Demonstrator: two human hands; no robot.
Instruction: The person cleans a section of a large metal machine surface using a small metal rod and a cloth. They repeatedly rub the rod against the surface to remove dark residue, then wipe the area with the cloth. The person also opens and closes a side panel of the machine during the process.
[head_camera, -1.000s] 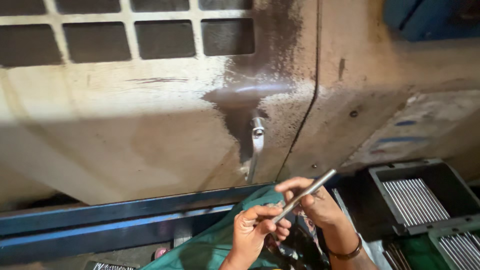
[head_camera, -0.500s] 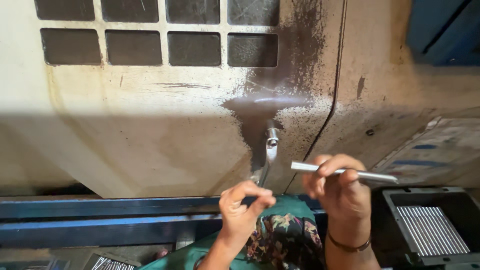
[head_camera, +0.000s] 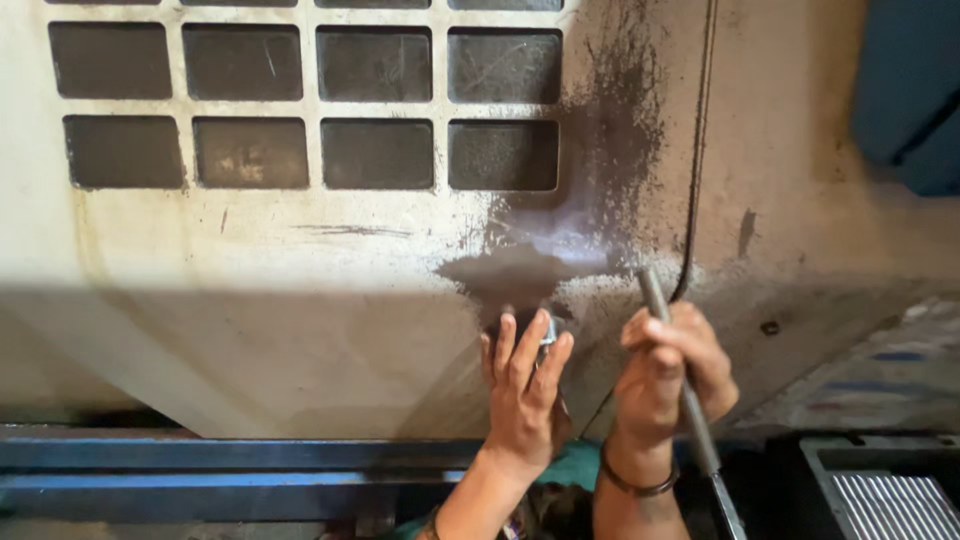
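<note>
My left hand (head_camera: 525, 390) reaches up to the dirty cream machine panel (head_camera: 300, 300). Its fingers lie over a small shiny metal handle (head_camera: 549, 331), which is mostly hidden under them. Just to the right, my right hand (head_camera: 668, 375) is closed around a thin grey metal rod (head_camera: 695, 425). The rod stands nearly upright; its top end rests near the panel's dark seam (head_camera: 697, 200) and its lower end runs down past my wrist. A dark band circles my right wrist.
A grid of dark square openings (head_camera: 375, 95) fills the upper panel. A blue rail (head_camera: 200, 470) runs along the bottom. A grey tray of ribbed metal parts (head_camera: 890, 500) sits at lower right. Green patterned cloth (head_camera: 560, 490) shows between my forearms.
My left hand has risen from near the cloth onto the metal handle. My right hand has swung the rod from lying level to nearly upright. The view has moved closer to the panel.
</note>
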